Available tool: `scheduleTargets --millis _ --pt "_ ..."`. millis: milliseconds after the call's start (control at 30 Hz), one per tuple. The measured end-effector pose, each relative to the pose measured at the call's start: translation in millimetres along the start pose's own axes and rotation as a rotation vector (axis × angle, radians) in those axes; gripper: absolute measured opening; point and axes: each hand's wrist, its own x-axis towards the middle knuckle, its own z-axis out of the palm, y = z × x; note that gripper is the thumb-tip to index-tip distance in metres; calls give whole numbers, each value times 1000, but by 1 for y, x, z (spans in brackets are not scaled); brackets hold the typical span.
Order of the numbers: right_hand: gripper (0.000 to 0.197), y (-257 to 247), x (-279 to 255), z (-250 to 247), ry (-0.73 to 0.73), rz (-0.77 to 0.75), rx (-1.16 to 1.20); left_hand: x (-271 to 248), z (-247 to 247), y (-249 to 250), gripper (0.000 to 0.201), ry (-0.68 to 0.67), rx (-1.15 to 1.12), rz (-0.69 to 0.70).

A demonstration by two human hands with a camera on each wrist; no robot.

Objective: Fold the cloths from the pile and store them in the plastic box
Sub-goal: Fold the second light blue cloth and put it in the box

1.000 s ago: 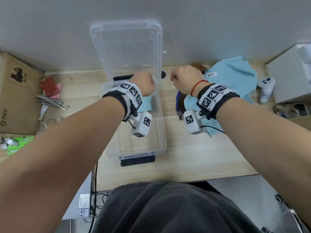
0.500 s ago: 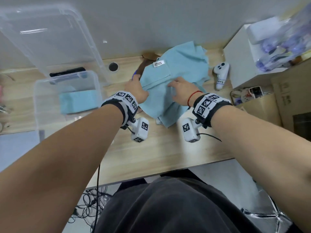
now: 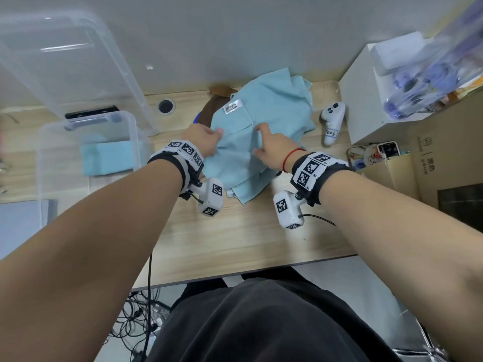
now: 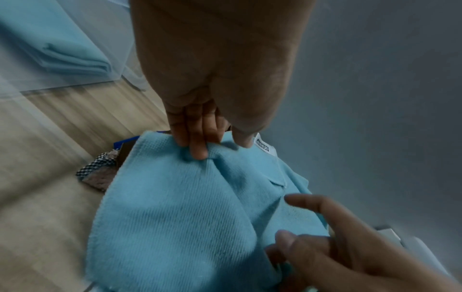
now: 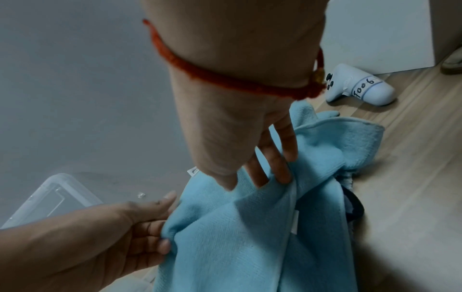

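Clear plastic box holding one folded blue cloth, left hand and right hand pinching top pile cloth

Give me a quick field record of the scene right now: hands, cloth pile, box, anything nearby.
left hand: pinches the left edge of the top light blue cloth
right hand: fingers on the same cloth, gathering a fold
pile: more light blue cloths, with brown and dark blue ones underneath, on the wooden table
plastic box: left of the pile, lid off and leaning behind it
stored: one folded blue cloth inside the box
nearby: white controller right of the pile
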Motion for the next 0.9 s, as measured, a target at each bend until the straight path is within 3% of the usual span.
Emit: scheduleTargets --millis 67,167,200,300,400,500,600,800,900 --pt "62 -2 1 -4 56 -25 44 -3 -2 1 42 -19 4 -8" --pt "72 -10 2 -9 74 -94 93 -10 -8 3 76 -123 156 10" --pt "70 -13 3 -9 78 -107 82 -13 -10 3 76 -149 192 24" --pt "56 -18 2 -7 88 -124 10 -24 -12 4 46 -168 191 75" --pt "41 -23 -7 -7 132 -119 -16 -40 -15 2 19 -104 146 130" --pt "24 -32 -17 -18 243 -104 -8 -55 -28 6 14 -67 158 196" --pt "23 -45 -31 -34 288 -169 -30 -69 -46 8 14 -52 191 234" --pt "23 -86 -65 -68 465 -321 223 -100 -80 8 48 -50 165 301" --pt "21 -115 -95 -80 523 -292 383 -123 -89 2 59 -93 155 374"
